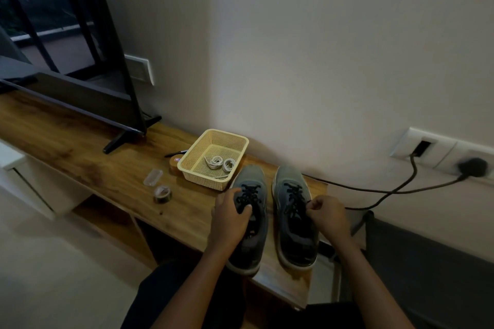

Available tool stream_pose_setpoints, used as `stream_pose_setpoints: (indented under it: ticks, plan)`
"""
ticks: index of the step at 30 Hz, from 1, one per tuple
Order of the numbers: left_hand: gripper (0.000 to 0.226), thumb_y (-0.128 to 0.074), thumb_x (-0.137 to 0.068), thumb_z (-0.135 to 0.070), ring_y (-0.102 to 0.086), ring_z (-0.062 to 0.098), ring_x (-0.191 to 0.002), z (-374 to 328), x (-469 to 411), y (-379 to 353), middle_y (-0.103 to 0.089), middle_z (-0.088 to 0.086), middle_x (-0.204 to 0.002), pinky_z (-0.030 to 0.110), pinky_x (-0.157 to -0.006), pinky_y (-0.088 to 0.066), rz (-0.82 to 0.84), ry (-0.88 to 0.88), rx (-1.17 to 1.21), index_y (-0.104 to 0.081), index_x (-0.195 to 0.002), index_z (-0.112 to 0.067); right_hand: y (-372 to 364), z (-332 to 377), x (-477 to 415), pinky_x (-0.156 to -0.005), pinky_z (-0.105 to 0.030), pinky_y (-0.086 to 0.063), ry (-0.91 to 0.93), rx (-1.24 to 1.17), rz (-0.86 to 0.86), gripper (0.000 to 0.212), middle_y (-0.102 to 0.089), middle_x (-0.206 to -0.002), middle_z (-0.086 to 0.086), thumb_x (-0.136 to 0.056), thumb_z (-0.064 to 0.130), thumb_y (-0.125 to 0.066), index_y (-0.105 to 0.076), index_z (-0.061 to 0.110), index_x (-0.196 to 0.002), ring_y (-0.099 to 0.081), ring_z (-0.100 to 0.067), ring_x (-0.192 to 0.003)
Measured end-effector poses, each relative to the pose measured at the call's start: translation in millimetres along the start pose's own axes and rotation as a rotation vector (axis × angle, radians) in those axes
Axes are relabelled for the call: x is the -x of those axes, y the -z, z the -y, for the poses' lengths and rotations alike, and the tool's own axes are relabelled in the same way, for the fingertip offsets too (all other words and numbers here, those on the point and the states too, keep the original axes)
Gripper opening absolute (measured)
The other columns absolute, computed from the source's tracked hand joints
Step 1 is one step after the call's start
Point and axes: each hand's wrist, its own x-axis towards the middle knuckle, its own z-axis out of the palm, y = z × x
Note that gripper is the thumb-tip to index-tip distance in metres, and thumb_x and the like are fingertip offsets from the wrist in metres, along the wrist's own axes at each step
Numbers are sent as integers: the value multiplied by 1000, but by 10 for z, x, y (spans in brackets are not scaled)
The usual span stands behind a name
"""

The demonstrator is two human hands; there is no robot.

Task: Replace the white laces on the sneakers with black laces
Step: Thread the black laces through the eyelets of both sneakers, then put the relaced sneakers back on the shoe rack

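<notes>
Head view: the left sneaker (258, 235) and right sneaker (290, 176) stood side by side on the surface (107, 157), black laces (295, 195) threaded, white laces (220, 163) coiled in the basket (203, 181). Fingers of the left hand (231, 218) curled over the left sneaker; those of the right hand (330, 215) pinched a black lace end, best drawn evenly snug.

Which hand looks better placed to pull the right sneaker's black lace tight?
Right. The right hand pinches the black lace beside the right sneaker; the left hand holds the left sneaker.
</notes>
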Motion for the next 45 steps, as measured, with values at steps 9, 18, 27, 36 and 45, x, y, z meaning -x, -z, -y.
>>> stream_pose_setpoints:
  ticks: [9, 18, 27, 36, 45]
  plan:
    - [66, -74, -79, -25, -45, 31, -123, 73, -41, -73, -39, 10, -134, 42, -92, -45, 59, 194, -105, -37, -133, -25, 73, -116, 88, -57, -17, -45, 155, 0, 218, 20, -66, -73, -1, -84, 4, -62, -66, 14, -67, -58, -6, -63]
    - [89, -76, -76, -30, -36, 33, -131, 163, 107, 117, -34, 14, -142, 40, -103, -37, 165, 152, -63, -21, -146, -26, 184, -148, 277, -56, -13, -43, 213, 9, 202, 19, -63, -76, 1, -91, 18, -59, -62, 19, -72, -56, -5, -67]
    - [37, -70, -82, -24, -56, 12, -106, 141, 681, 142, -57, -2, -117, 24, -82, -48, 299, -58, -374, -49, -112, -24, -275, -281, 764, -83, -29, -50, 108, 207, 166, 41, -49, -129, -5, -84, 21, -65, -45, 21, -120, -57, -21, -108]
    - [22, -56, -91, -23, -50, 2, -94, -15, 1178, -46, -51, -12, -108, 18, -75, -39, 17, -123, -241, -39, -86, -36, -335, -338, 1256, -70, -27, -46, 100, 136, -218, 12, -43, -135, -8, -86, 9, -57, -60, 11, -98, -63, -23, -92]
    - [46, -77, -60, 3, -68, 22, -80, -802, 1381, -345, -57, 5, -134, 23, -51, -38, -167, -409, -16, -50, -78, -29, 400, -266, 1276, -43, -27, -51, 325, 55, -628, 41, -42, -124, -14, -47, -14, -82, -54, 5, -70, -68, -33, -72]
